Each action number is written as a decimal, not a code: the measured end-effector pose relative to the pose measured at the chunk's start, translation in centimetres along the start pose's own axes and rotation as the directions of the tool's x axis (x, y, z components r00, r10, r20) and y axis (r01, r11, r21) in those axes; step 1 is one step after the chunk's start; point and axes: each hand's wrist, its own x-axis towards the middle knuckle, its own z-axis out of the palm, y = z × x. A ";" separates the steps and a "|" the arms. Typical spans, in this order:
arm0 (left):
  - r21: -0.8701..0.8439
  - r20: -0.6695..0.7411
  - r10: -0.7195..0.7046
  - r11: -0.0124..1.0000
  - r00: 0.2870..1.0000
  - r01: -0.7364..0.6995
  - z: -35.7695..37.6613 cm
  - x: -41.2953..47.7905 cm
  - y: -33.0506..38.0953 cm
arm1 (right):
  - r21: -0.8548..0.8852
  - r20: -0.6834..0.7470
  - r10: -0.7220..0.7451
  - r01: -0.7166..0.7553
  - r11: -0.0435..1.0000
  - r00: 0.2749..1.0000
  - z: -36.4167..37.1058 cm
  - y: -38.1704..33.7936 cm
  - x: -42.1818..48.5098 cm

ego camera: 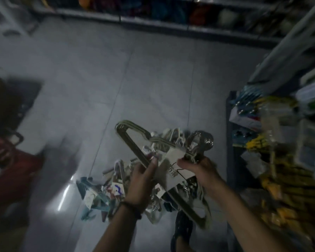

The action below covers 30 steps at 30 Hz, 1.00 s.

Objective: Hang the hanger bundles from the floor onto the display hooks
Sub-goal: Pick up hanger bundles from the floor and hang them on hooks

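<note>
I hold a bundle of olive-beige hangers (135, 140) with a white paper label above the floor, low in the middle of the view. My left hand (144, 177) grips one arm of the bundle from below. Near the silver hooks (202, 140), my right hand (195, 166) grips the bundle's neck. Under my hands, a heap of more hanger bundles (102, 193), white and teal, lies on the grey tiled floor (135, 79). No display hooks are clearly visible; the picture is dim and blurred.
Shelving packed with yellow and mixed goods (280, 142) stands close on the right. Another shelf row (171, 19) runs along the back. A red and dark object (11, 160) sits at the left. My shoe (182, 231) is below the bundle.
</note>
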 end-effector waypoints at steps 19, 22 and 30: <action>0.158 0.684 0.306 0.824 0.662 -0.544 13.5 -26.4 13.9 | -0.691 -0.714 -0.587 -0.244 0.681 0.383 -0.8 -15.7 -40.5; 0.113 0.809 0.297 0.769 0.508 -0.630 15.9 -32.2 12.0 | -0.662 -0.750 -0.582 -0.347 0.665 0.315 -2.4 -13.4 -45.6; -0.005 0.984 0.123 0.737 0.126 -0.675 20.8 -51.9 2.6 | -0.568 -0.781 -0.593 -0.621 0.541 0.198 -5.9 -1.5 -67.7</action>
